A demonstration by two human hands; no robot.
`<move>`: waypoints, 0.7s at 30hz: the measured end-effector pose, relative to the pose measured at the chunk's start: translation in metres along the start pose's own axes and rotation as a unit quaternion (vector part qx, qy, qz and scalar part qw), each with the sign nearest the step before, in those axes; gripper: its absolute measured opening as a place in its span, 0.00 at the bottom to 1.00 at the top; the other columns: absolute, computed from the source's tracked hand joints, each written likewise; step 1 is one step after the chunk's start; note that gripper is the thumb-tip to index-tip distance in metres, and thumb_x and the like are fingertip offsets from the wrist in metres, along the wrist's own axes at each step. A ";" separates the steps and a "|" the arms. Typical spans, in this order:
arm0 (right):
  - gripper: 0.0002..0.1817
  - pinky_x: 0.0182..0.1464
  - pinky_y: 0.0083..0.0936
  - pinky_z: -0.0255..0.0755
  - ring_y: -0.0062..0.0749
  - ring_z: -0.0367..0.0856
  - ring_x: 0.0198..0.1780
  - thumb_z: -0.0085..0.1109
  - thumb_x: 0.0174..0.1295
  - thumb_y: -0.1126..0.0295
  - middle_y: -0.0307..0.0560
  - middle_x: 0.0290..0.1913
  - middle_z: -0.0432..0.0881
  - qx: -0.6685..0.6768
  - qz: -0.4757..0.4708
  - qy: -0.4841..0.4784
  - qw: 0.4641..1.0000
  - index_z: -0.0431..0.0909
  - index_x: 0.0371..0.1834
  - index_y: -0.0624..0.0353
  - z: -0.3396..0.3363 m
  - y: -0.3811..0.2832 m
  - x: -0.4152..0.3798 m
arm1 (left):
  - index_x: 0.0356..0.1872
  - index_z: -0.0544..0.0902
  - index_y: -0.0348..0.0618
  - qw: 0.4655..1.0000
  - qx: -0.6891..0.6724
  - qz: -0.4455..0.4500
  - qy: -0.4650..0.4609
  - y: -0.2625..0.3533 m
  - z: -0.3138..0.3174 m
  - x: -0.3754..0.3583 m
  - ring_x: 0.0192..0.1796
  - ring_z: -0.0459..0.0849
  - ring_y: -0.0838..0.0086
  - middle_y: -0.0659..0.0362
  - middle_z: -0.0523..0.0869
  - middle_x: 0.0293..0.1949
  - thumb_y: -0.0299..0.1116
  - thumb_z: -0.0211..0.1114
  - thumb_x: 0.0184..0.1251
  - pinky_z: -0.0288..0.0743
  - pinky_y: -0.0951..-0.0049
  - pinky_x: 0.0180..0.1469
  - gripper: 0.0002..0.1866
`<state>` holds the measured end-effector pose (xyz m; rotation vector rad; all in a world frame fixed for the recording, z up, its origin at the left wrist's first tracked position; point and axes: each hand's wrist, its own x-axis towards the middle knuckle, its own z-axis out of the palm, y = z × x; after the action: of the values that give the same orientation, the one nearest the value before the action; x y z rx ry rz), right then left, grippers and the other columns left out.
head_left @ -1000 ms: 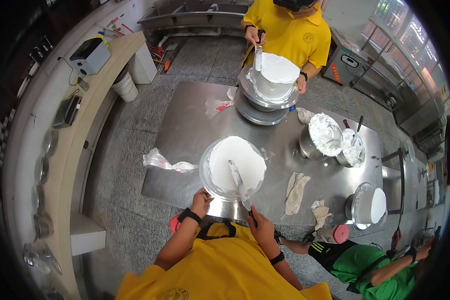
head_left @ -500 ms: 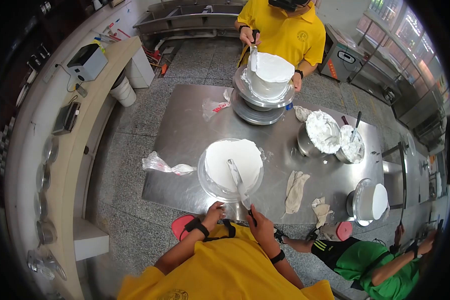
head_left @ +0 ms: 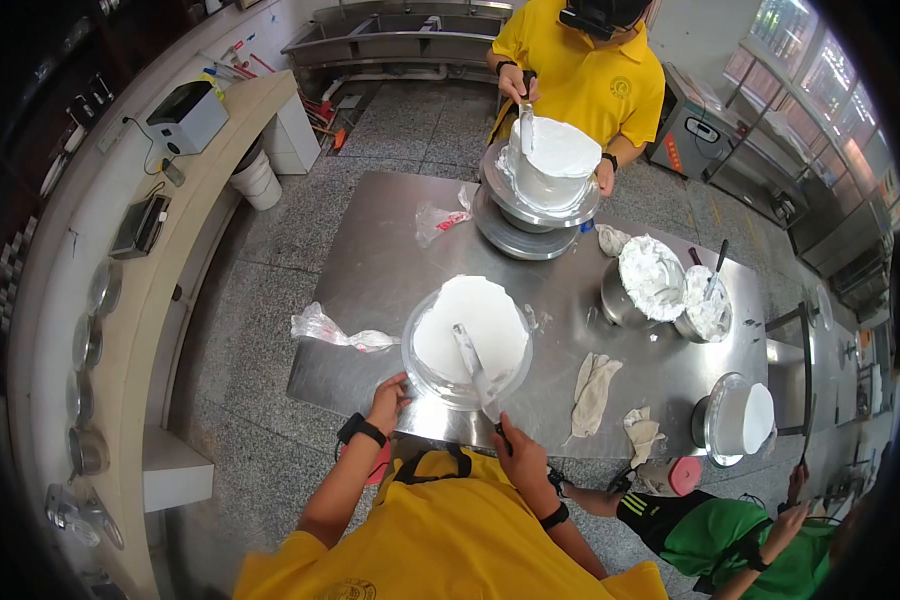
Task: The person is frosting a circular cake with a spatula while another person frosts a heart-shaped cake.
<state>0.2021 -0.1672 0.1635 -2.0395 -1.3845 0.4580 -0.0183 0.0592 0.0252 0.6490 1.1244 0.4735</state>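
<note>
In front of me a cake (head_left: pixel 485 315) with smooth white cream stands on a round cake turntable (head_left: pixel 440 395) near the table's front edge. My right hand (head_left: pixel 522 458) is closed round the dark handle of an icing spatula (head_left: pixel 473 365), whose long blade lies over the cake's top, pointing away from me. At the turntable's left rim, my left hand (head_left: pixel 388 402) has its fingers closed on the edge. A crumpled clear plastic bag (head_left: pixel 340 330) lies left of the turntable. To its right is a beige cloth (head_left: pixel 594 395).
Across the steel table (head_left: pixel 370 220), a person in yellow works on a tall white cake (head_left: pixel 555 170) with a spatula. Right are two cream-filled bowls (head_left: pixel 652 280) (head_left: pixel 708 305), another cloth (head_left: pixel 643 432) and another cake (head_left: pixel 757 418). A person in green (head_left: pixel 740 540) is at lower right.
My left hand has moved up and left, from the front of the turntable to its left rim. My right hand keeps the spatula over the cake, almost unchanged.
</note>
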 end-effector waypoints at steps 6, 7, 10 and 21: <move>0.24 0.34 0.40 0.77 0.54 0.84 0.34 0.64 0.65 0.68 0.56 0.36 0.85 0.002 0.002 0.000 1.000 0.76 0.65 0.56 0.003 -0.001 -0.003 | 0.68 0.72 0.35 0.999 -0.008 -0.011 -0.030 -0.045 0.025 -0.034 0.54 0.75 0.68 0.52 0.74 0.56 0.23 0.52 0.56 0.74 0.70 0.54 0.32; 0.24 0.34 0.40 0.77 0.54 0.84 0.34 0.64 0.65 0.67 0.56 0.36 0.85 0.005 0.002 0.000 1.000 0.76 0.65 0.56 0.003 -0.001 -0.003 | 0.68 0.72 0.35 0.998 -0.027 -0.024 -0.056 -0.053 0.028 -0.038 0.55 0.74 0.69 0.51 0.74 0.57 0.23 0.52 0.57 0.74 0.69 0.55 0.32; 0.24 0.34 0.41 0.77 0.55 0.84 0.34 0.64 0.65 0.67 0.57 0.36 0.85 0.008 0.011 -0.014 1.000 0.76 0.65 0.56 0.004 -0.002 -0.004 | 0.66 0.73 0.38 0.994 -0.012 -0.058 -0.095 -0.060 0.045 -0.048 0.56 0.77 0.71 0.54 0.76 0.59 0.23 0.52 0.58 0.75 0.67 0.55 0.30; 0.25 0.34 0.41 0.77 0.56 0.84 0.34 0.63 0.65 0.68 0.57 0.36 0.85 0.006 0.013 -0.021 1.000 0.74 0.66 0.58 0.003 -0.004 -0.008 | 0.59 0.77 0.42 0.997 -0.070 -0.002 -0.026 0.002 0.006 0.002 0.53 0.77 0.72 0.61 0.79 0.50 0.24 0.51 0.55 0.74 0.69 0.55 0.26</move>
<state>0.1944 -0.1727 0.1638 -2.0505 -1.3777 0.5217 -0.0122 0.0610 0.0267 0.5336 1.0335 0.5235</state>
